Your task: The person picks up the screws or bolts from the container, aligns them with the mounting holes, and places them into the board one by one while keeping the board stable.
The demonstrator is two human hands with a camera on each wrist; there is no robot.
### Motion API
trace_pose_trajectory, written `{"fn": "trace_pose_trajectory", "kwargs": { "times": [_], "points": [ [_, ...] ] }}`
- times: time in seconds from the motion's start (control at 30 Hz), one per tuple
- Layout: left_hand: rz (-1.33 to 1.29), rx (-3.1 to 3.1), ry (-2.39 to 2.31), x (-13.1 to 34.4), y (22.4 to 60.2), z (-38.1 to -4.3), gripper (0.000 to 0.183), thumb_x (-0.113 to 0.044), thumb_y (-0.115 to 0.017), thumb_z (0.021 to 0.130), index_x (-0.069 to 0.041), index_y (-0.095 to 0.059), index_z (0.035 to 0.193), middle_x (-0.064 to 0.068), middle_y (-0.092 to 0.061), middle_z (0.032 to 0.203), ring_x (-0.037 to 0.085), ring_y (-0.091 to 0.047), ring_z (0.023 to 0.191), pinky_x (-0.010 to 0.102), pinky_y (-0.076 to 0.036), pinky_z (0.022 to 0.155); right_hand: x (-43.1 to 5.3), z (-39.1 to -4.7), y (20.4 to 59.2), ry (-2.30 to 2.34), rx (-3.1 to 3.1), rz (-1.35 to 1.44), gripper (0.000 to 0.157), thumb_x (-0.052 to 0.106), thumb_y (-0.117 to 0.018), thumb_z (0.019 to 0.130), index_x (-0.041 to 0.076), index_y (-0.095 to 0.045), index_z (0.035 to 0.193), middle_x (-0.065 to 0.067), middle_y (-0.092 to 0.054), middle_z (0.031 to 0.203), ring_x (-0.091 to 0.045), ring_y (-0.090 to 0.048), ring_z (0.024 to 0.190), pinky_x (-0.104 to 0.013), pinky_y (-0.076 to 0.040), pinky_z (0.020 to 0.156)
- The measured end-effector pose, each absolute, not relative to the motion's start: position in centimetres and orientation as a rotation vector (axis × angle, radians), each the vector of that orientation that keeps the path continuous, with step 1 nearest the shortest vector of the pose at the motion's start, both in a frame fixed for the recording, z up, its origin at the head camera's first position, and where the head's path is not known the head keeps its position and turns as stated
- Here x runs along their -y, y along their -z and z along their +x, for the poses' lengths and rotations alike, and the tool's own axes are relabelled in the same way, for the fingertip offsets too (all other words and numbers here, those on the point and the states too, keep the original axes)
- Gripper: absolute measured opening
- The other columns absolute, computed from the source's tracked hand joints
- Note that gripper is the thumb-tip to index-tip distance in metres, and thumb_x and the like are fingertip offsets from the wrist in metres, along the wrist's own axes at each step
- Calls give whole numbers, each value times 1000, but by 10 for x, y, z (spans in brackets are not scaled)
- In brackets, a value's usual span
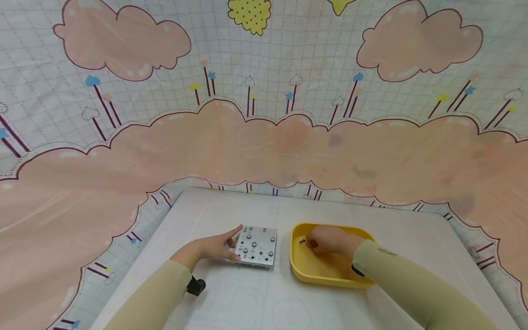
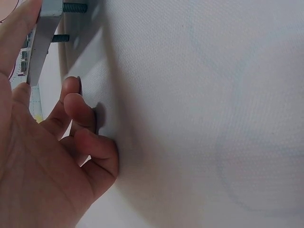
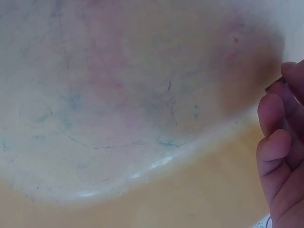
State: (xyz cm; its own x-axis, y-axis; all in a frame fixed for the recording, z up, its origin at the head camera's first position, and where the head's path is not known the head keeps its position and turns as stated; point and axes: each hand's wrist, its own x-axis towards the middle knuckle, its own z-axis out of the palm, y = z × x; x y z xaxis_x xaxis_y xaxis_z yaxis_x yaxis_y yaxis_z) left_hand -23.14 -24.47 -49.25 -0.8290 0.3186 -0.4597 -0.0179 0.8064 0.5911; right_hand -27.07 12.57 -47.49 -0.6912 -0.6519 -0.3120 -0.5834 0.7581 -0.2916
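A square silver metal plate (image 1: 257, 250) with several screws and holes in its face is on the white table. My left hand (image 1: 214, 246) grips its left side between thumb and forefinger, the other fingers curled loosely beneath. Threaded screw ends (image 2: 75, 7) stick out from the plate's underside in the left wrist view. Inside the yellow tray (image 1: 330, 279), my right hand (image 1: 330, 239) pinches a small dark screw (image 3: 274, 86) between thumb and forefinger, mostly hidden by the fingertips. Another small screw (image 1: 303, 240) lies on the tray floor, left of that hand.
The tray's raised rim surrounds the right hand, to the right of the plate. A black wrist device (image 1: 195, 287) is strapped at the left wrist. Behind the white table (image 1: 231, 298) hangs a patterned cloth (image 1: 264, 146) with clouds.
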Motion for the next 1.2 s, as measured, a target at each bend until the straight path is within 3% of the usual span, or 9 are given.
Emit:
{"fn": "trace_pose_trajectory", "kwargs": {
  "times": [0.4,0.8,1.2],
  "points": [
    [205,-2437,-824,242,490,-228,109,-43,-85,76,-33,-16,160,-2,-50,113,21,-46,104,47,-35,94,-134,-276,461,352,-2580,-948,7,19,-71,90,20,-65,86,9,-55,74,-11,-51,72,-30,-44,70],
    [188,-2438,-835,238,487,-225,108,-41,-85,77,-32,-16,160,-1,-51,114,21,-46,105,46,-35,95,-137,-282,436,593,-2550,-1026,10,11,-71,88,18,-64,88,9,-61,83,-12,-56,76,-26,-50,68],
    [197,-2447,-818,238,488,-225,107,-43,-84,77,-33,-17,160,-2,-51,113,20,-47,103,45,-35,93,-114,-285,425,800,-2470,-971,9,16,-71,90,22,-65,90,9,-66,88,-12,-60,81,-27,-52,71]
  ]
}}
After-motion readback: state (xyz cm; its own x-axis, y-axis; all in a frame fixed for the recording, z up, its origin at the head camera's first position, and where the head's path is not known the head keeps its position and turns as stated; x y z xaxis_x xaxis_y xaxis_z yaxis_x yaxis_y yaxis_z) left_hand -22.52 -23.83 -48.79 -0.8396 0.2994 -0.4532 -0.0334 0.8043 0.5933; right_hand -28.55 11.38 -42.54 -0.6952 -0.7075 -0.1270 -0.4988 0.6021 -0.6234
